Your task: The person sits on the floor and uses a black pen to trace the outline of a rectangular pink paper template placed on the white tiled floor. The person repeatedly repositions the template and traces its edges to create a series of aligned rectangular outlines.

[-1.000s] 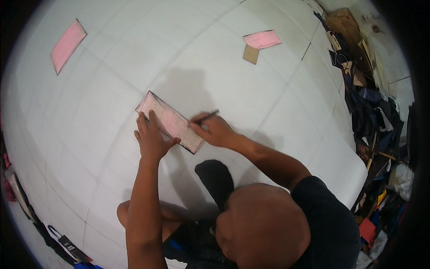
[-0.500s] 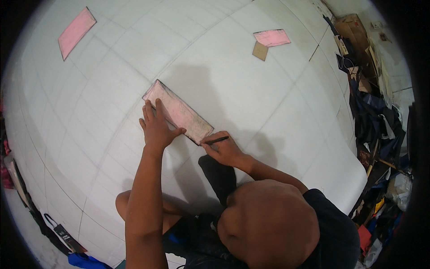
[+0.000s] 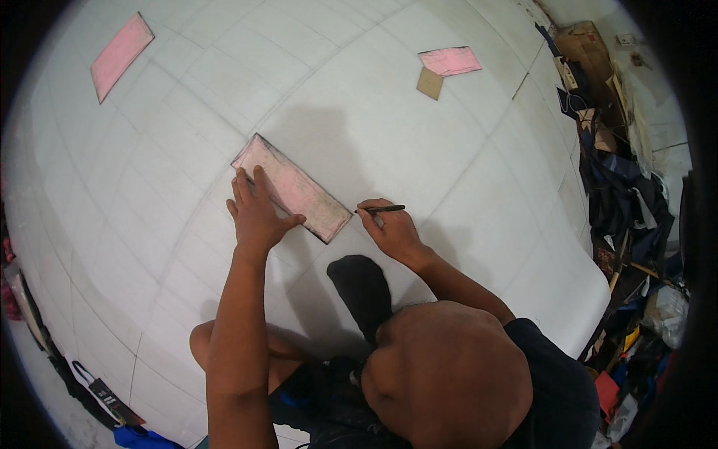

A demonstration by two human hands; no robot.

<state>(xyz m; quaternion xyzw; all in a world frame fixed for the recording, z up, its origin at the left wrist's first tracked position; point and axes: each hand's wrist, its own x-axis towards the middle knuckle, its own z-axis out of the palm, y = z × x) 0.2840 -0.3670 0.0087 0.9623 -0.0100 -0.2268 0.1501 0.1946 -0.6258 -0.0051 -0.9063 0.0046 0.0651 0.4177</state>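
Beside the right-hand corner of a long, rectangular pink card with smudged, dark edges point(image 3: 303, 192), the fingers of the right hand point(image 3: 393, 230) pinch a slim black pen or pencil point(image 3: 385, 209); whether its tip touches down, I cannot tell. The left hand point(image 3: 256, 217) grips nothing: its spread fingers press on the card's near long side, the thumb at that same edge. The step in hand looks like tracing around the card, with the point at one end of its short side. The next move seems to call for steady pressure from the left hand and a point held close against the edge.

The card lies flat, its pink face rubbed with brownish grime, near the middle of a broad, smooth white sheet point(image 3: 449, 165), well apart from the sheet's curling right edge. Just below it is a black-socked foot point(image 3: 360, 292). Farther out, toward the sheet's far left, lies a slanted pink piece point(image 3: 122, 58); toward the far right, a smaller pink strip point(image 3: 451, 61) meets a matt brown, squarish piece point(image 3: 430, 84).
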